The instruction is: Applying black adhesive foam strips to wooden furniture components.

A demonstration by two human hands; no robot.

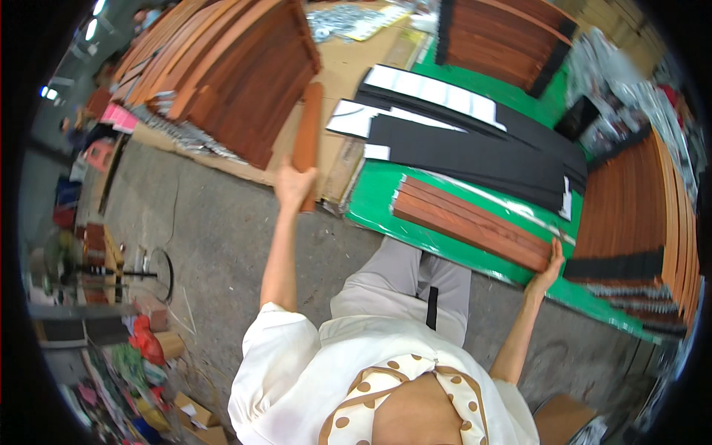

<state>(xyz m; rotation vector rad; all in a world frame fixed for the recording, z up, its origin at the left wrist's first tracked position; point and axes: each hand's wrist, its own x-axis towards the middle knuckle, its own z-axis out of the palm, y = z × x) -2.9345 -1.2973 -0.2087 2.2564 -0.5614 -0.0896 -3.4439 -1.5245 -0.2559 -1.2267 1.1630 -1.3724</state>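
The brown slat (308,122) is best kept steady, its far end watched near the panel stack (248,96), since it is held toward one end only; the slat bundle (471,224) is best kept square by light end pressure. Slat is gripped by the left hand (295,185), fingers closed round it. Bundle lies on the green tabletop (373,206); its right end is touched by the right hand (547,271), fingers fairly straight, grip cannot be told.

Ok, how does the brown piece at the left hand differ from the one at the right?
The left piece is plain orange-brown; the right piece is darker reddish-brown with lengthwise lines. The left piece points nearly straight ahead; the right piece lies crosswise on the green surface. Both are long.
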